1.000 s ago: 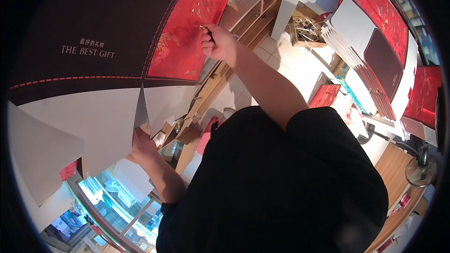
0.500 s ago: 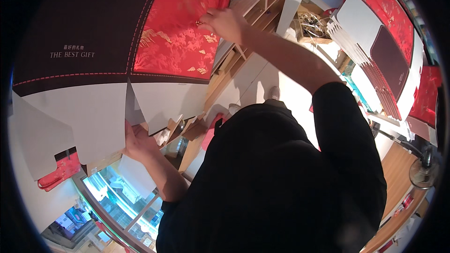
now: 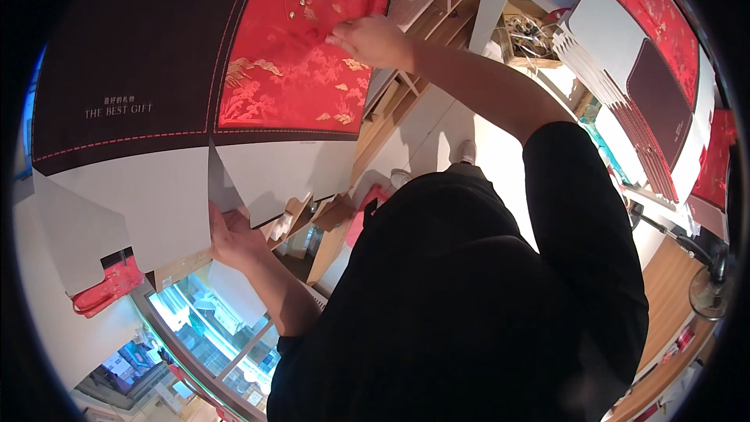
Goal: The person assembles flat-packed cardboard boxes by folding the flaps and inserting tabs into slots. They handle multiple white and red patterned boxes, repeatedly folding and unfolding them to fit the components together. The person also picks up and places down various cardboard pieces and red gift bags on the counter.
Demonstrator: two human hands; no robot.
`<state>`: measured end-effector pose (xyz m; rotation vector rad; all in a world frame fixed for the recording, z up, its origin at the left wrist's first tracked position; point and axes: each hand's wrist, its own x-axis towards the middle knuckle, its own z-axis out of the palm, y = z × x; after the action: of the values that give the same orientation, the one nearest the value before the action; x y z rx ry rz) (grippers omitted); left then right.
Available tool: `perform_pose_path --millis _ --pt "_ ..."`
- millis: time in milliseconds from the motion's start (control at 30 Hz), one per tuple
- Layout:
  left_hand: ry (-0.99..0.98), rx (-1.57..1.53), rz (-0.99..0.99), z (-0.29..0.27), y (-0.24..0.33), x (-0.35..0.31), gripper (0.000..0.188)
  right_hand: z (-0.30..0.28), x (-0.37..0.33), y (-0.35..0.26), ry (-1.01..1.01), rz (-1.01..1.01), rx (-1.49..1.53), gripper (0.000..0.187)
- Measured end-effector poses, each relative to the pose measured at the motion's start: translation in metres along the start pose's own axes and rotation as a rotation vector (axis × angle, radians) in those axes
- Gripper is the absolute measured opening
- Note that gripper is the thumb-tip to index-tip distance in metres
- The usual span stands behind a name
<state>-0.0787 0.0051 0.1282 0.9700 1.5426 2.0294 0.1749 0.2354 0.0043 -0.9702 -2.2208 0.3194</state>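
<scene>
A large, partly folded gift-bag sheet [image 3: 117, 55] stretches across the upper left. One panel is dark brown with stitch-like red lines; the other is a red panel [image 3: 293, 82] with gold scenery and small gold eyelets. White flaps [image 3: 141, 195] hang along its lower edge. My left hand [image 3: 237, 242] grips a white flap at the slit between two flaps, some fingers hidden behind it. My right hand [image 3: 367, 41] is closed in a pinch over the red panel, below and right of the eyelets. Whatever it may hold cannot be made out against the red.
Stacked bag sheets [image 3: 625, 86] stand at the right, beside a wooden box of cords [image 3: 531, 39]. Open wooden shelves [image 3: 445, 27] lie beyond my right hand. A lit glass display case [image 3: 211, 320] is at lower left. A metal stand with a round base [image 3: 707, 297] is far right.
My right hand has drawn slightly down and away from the eyelets, which now show clearly. The left hand keeps its hold on the flap. The whole view has shifted a little.
</scene>
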Motion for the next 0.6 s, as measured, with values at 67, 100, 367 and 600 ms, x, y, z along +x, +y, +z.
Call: perform_pose_path --millis 67,100,367,600 --pt "0.025 0.035 0.023 0.004 0.0 0.001 0.022 0.005 -0.002 0.0 0.08 0.03 0.115 0.03" --pt "0.041 0.054 0.035 0.006 0.0 0.001 0.02 0.005 -0.002 -0.002 0.06 0.105 0.233 0.032" --pt "0.102 0.056 0.04 0.013 0.002 0.003 0.02 0.017 0.0 -0.012 -0.153 0.929 1.446 0.034" --pt "0.111 0.049 -0.006 0.021 0.007 0.002 0.023 0.021 -0.019 -0.021 0.174 0.637 0.678 0.035"
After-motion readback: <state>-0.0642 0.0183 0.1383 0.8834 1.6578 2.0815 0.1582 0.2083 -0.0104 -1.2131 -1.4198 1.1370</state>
